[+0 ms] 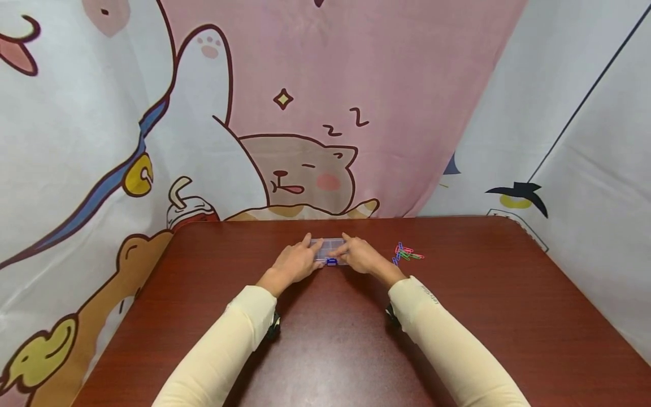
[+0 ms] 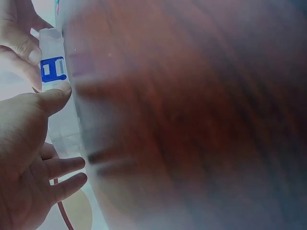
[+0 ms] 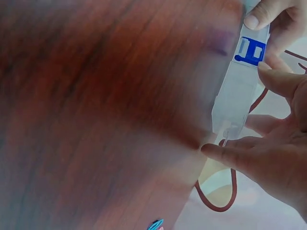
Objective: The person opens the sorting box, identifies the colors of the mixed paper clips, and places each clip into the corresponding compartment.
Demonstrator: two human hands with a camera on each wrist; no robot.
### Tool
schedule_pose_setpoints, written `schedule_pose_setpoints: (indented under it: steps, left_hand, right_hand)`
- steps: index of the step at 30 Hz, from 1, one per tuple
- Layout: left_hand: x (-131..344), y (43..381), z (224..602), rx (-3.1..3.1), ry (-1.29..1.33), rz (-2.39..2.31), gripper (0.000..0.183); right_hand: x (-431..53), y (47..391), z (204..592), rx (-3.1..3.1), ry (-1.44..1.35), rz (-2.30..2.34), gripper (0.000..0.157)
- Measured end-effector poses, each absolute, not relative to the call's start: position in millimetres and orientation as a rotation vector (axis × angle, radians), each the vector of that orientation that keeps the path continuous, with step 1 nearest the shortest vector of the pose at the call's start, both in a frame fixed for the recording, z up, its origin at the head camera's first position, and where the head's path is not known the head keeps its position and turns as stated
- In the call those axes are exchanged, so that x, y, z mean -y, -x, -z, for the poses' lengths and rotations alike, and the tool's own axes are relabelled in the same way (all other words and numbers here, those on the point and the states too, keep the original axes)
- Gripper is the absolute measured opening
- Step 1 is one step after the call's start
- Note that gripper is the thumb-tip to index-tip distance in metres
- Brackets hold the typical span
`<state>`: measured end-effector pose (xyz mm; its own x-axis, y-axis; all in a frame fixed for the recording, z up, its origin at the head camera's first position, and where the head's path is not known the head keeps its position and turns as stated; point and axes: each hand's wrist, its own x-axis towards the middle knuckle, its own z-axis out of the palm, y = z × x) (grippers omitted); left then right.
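"Blue latch, clear box. Which step, pls?"

"Prob the latch step: both hands on the box, a thumb either side of the latch. Can't tell if it's being fastened or undone, tho."

"Box is where, exactly?"

"On the table, nr the far edge, btwn the hands, latch side facing the person. Paper clips lie loose off to the right, apart from it."

"OK, fingers. L hand?"

"L thumb sits on the front wall, w/ a finger over the top, so it's pinching the box AFAICT. Its outer fingers stick out spread by the L end."

"R hand?"

"Fingers spread & fairly straight, reaching past the R end. R thumb has its tip at the top front edge, right by the latch. Touching, not obviously gripping; whether it's actually pressing, can't tell."

"So next move calls for what?"

"IMO: L hand as anchor, R thumb working the latch w/ even pressure, no shoving, bc a light box could skid on that smooth top. Lid looks down, but see-thru plastic makes it hard to confirm."
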<state>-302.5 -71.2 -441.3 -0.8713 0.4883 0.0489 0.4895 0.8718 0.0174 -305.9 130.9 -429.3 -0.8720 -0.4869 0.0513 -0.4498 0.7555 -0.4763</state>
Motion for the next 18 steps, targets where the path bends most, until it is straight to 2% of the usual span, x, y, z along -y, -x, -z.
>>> schedule_pose_setpoints:
  steps: [6,18]
  left_hand:
    - [71.8,301.6,442.4,2.979,0.791,0.067,0.063]
    - [74.1,303.4,441.9,2.993,0.784,0.033,0.064]
  right_hand:
    - [-130.0,307.0,432.2,-2.874,0.726,0.819,0.02]
    - [-126.1,306.8,428.2,-2.832,0.613,0.896,0.019]
